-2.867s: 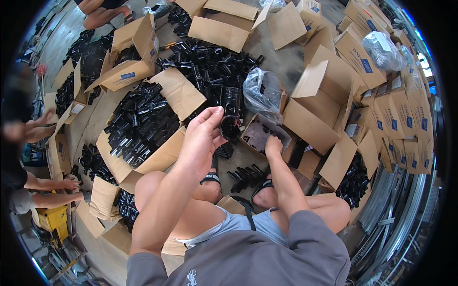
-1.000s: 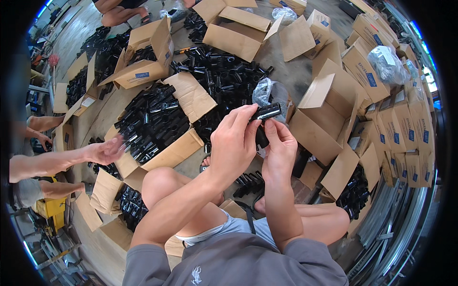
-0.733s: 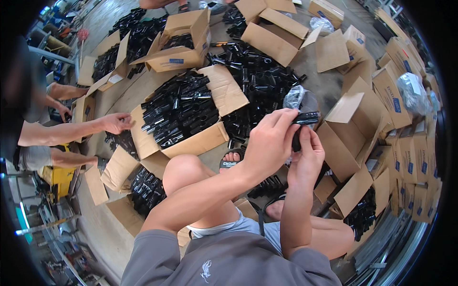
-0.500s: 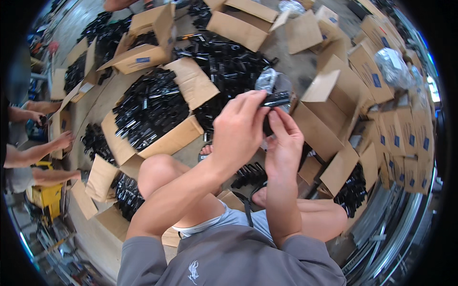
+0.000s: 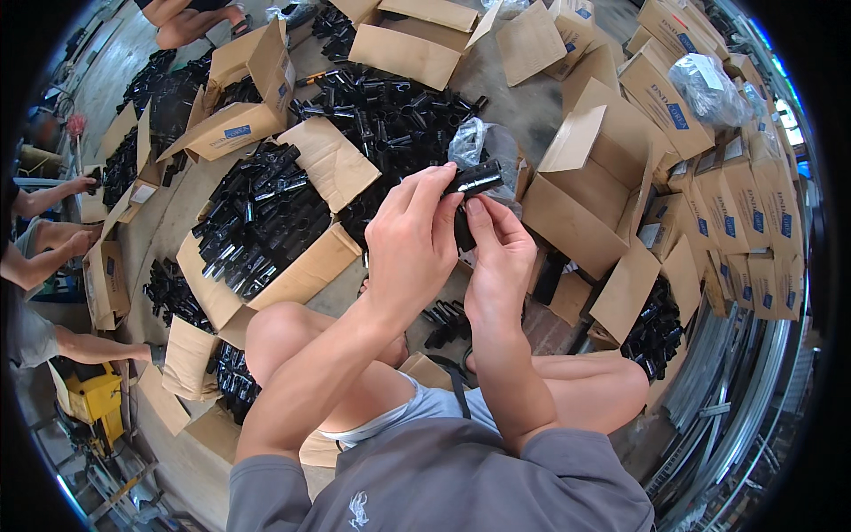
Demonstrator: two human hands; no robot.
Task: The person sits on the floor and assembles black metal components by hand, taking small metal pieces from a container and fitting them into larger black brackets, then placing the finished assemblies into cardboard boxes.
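In front of my chest, my left hand (image 5: 409, 226) pinches a glossy black tubular fitting (image 5: 477, 178) between thumb and fingers. My right hand (image 5: 503, 257) comes up from below on the other side, its thumb and fingers closed on a black piece (image 5: 464, 230) just under the tube. Whether these two black parts are one fitting or two, I cannot tell; my fingers cover the join. Beyond my left hand, an opened carton is heaped with similar black fittings (image 5: 266, 213). A loose pile of black fittings (image 5: 390, 115) spreads on the floor past my hands.
An open carton (image 5: 581, 204) stands to my right, near clear plastic wrapping (image 5: 487, 146). Stacked cartons (image 5: 745, 213) and metal profiles (image 5: 722, 390) lie farther right. At the left, another person's arm (image 5: 44, 195) reaches toward a carton; a yellow machine (image 5: 93, 390) stands below.
Both hands, still on the black fitting, sit slightly lower-left in view, and the tube shows more of its side. The surroundings have shifted as my head turned. At the left, the other person's hands have moved.
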